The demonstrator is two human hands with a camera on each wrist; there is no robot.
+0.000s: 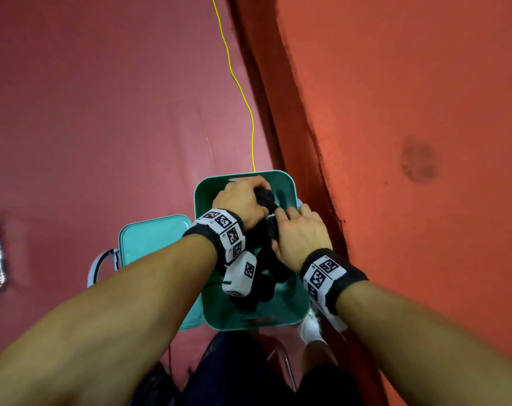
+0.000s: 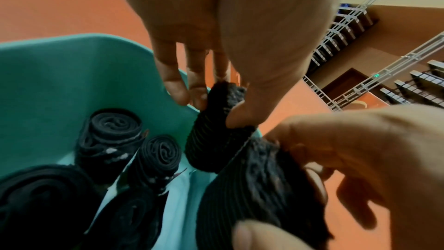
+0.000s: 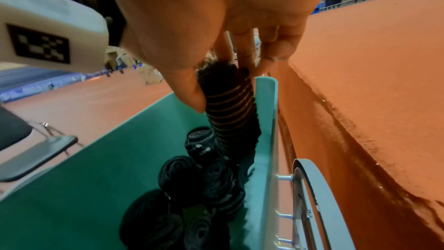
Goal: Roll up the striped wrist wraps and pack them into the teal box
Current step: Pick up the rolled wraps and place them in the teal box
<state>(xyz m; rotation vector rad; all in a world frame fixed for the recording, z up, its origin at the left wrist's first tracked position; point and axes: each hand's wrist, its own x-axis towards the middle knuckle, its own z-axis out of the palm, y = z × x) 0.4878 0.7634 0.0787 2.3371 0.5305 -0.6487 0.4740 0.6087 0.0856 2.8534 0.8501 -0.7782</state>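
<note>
My right hand [image 1: 300, 238] pinches one end of a striped wrap [image 3: 230, 109] over the teal box [image 1: 287, 183]; rolled wraps [image 2: 108, 140] lie inside. Farther out, my left hand [image 1: 241, 200] grips the wrap's other end.

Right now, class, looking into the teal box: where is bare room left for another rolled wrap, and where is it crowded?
Bare floor shows in the teal box at its near end, and a pale strip along the right wall. The middle is crowded with rolled wraps. Both the left hand and right hand hold a striped wrap above the far end.
</note>
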